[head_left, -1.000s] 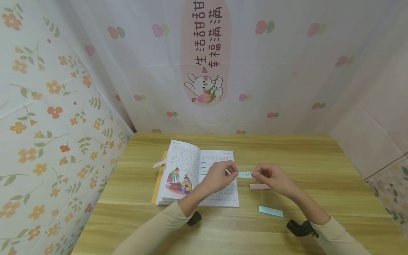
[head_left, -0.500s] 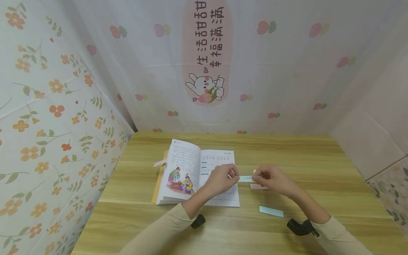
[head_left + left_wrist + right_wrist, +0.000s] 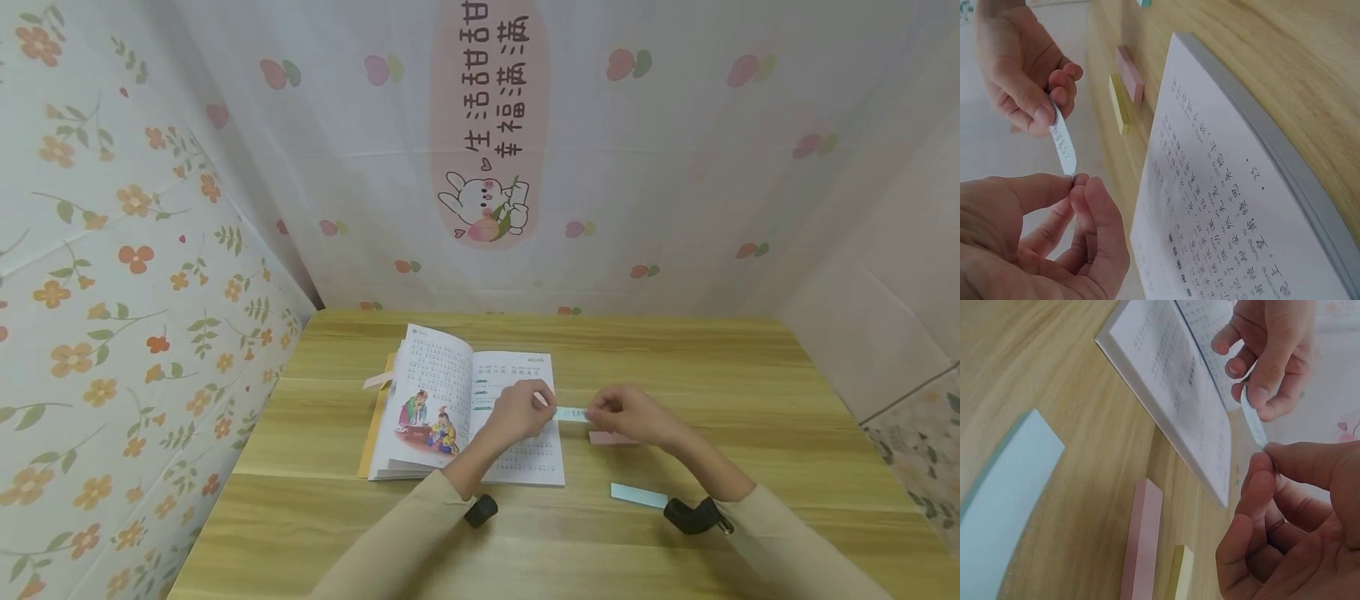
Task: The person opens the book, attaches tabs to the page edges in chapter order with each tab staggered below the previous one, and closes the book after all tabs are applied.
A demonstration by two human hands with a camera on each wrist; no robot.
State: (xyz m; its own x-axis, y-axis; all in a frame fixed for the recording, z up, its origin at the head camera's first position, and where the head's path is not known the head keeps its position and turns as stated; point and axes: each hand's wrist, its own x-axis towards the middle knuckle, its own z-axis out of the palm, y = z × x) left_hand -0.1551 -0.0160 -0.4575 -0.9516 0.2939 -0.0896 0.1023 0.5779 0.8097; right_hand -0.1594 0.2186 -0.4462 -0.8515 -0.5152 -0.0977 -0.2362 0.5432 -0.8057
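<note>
Left hand [image 3: 517,410] and right hand [image 3: 622,410] each pinch one end of the pale blue strip [image 3: 572,413], fingers clamped, keeping it taut above the surface [image 3: 750,400] beside the open book [image 3: 450,392]; spare pads lie nearby.

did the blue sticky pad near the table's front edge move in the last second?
No. The blue sticky pad lies at the same spot right of the open book; only the right hand and its sleeve shifted.

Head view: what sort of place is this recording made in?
Probably a small home study corner or makeshift recording booth: a wooden table enclosed by cloth walls with floral and fruit prints, an open picture book, and sticky-note pads beside it.
</note>
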